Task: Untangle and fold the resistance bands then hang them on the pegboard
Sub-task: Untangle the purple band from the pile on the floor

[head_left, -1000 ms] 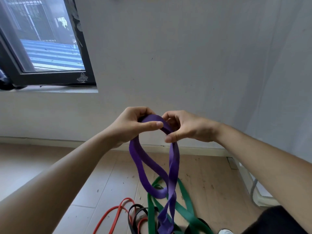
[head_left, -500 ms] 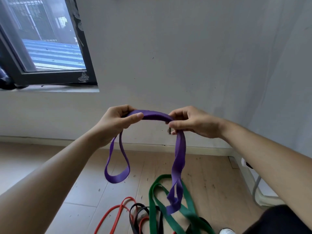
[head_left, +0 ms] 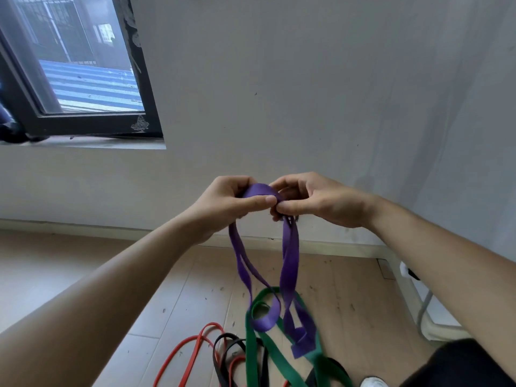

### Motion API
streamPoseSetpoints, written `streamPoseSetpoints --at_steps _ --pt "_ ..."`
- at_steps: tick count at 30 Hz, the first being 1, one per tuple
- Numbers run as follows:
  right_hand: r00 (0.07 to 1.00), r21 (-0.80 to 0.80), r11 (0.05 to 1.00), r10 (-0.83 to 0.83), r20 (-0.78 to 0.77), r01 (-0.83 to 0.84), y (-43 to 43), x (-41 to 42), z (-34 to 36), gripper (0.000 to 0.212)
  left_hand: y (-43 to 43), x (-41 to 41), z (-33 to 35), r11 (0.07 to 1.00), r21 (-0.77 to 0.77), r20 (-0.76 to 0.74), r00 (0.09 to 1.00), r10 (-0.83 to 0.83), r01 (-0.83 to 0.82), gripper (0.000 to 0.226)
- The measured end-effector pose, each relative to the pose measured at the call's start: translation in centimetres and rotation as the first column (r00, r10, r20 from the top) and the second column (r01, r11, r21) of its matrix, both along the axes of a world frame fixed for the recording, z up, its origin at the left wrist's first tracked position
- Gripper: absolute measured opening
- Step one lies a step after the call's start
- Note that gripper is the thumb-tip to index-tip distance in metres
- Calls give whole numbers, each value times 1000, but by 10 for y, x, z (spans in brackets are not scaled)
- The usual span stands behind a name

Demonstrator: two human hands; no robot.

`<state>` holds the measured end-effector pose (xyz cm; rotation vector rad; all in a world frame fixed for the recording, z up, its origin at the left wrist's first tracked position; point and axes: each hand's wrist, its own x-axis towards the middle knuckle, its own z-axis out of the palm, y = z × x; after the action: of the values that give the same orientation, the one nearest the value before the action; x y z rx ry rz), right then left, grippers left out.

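Loops of the purple band (head_left: 289,263) hung straight down from our left hand (head_left: 229,203) and right hand (head_left: 321,203), both pinching its top.

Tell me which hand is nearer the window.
Left. The left hand is below and right of the window; the right hand, gripping the same purple band, lies farther right.

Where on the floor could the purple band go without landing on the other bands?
Bare floor lies left of the red band, toward the wall under the window, and right of the green band, up to the white frame leg. It is crowded at the bottom middle: the black band overlaps those two, under the hanging purple band.
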<state>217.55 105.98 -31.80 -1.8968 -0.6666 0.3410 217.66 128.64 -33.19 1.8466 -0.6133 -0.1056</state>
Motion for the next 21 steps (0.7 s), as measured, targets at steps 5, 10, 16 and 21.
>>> streamPoseSetpoints --at_steps 5,10,16,21 --pt "995 -185 980 -60 76 74 10 1 -30 33 -8 -4 8 986 -154 24 998 62 -58 36" --pt "991 -65 991 -117 -67 113 1 9 -39 22 9 5 14 956 -246 -11 987 159 -157 36" --pt "982 82 983 -153 -110 162 7 11 -37 29 15 1 4 989 -98 -8 994 108 -108 42" --pt "990 89 990 -100 -95 109 22 9 -38 36 15 1 6 986 -115 9 992 125 -123 37"
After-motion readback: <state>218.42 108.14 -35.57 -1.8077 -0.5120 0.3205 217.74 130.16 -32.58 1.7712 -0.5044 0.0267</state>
